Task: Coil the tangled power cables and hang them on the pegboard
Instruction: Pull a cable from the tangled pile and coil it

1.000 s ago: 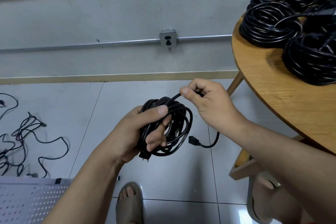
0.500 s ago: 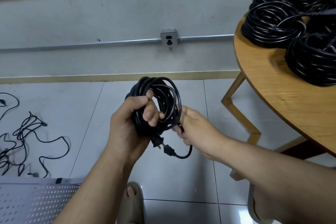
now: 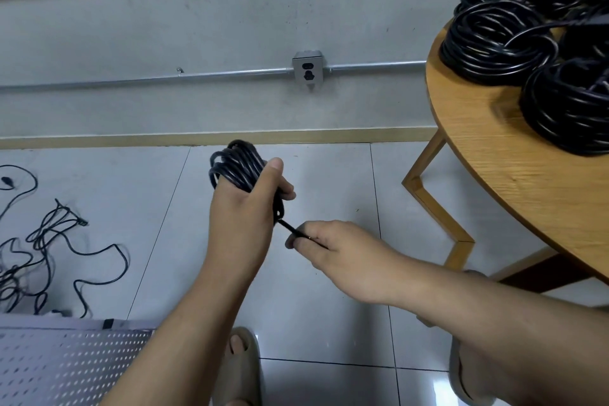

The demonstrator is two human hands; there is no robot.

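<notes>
My left hand (image 3: pixel 245 211) grips a black coiled power cable (image 3: pixel 235 165) in front of me above the floor, its back turned to the camera. The coil's loops stick out above the fist. A short taut stretch of the cable's loose end (image 3: pixel 290 227) runs down-right into my right hand (image 3: pixel 333 247), which pinches it just below the coil. The plug is hidden inside that hand. A white pegboard (image 3: pixel 66 366) lies flat at the bottom left. Tangled black cables (image 3: pixel 49 241) sprawl on the floor at the left.
A round wooden table (image 3: pixel 514 158) stands at the right, bearing several finished black coils (image 3: pixel 497 43). Its wooden legs (image 3: pixel 438 208) reach the tiled floor. A wall outlet (image 3: pixel 307 69) on a metal conduit sits straight ahead. My sandalled feet (image 3: pixel 242 366) are below.
My left hand has turned its back to the camera with the coil. My right hand pulled the loose end taut down-right, and the plug has gone out of sight.
</notes>
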